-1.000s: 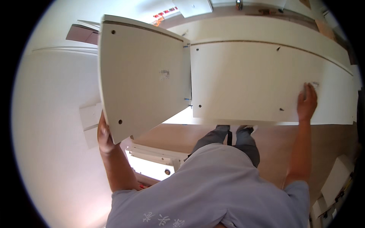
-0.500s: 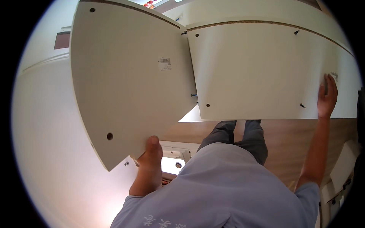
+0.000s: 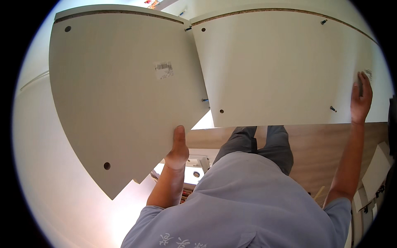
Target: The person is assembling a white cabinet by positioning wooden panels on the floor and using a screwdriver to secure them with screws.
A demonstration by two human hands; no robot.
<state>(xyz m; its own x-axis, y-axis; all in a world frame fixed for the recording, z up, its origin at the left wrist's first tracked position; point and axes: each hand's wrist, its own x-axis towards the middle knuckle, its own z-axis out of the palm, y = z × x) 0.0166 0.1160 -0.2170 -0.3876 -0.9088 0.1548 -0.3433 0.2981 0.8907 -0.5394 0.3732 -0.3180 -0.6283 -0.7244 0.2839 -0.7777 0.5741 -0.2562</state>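
Observation:
My left hand (image 3: 178, 151) grips the near edge of a white furniture panel (image 3: 120, 99), its thumb on the upper face and the other fingers hidden beneath. This panel sits at an angle beside a longer white panel (image 3: 269, 70). A wedge-shaped gap between them widens toward me, and a blue-tipped connecting pin (image 3: 204, 100) shows in it. On the longer panel my right hand (image 3: 362, 99) lies with its fingers stretched out, next to a printed label (image 3: 368, 74). A screw-like metal pin (image 3: 333, 109) stands up from that panel near my right wrist.
Another pin (image 3: 324, 22) stands near the longer panel's far edge. The left panel bears a barcode label (image 3: 164, 70) and round holes. Below me is a wood-look floor (image 3: 318, 149). White boards (image 3: 375, 171) lean at the right. A white part with a round hole (image 3: 190, 175) lies behind my left arm.
The left panel has shifted left and turned, its near corner now lower in view. My left hand has moved farther up and right along its edge. My right hand stays by the label.

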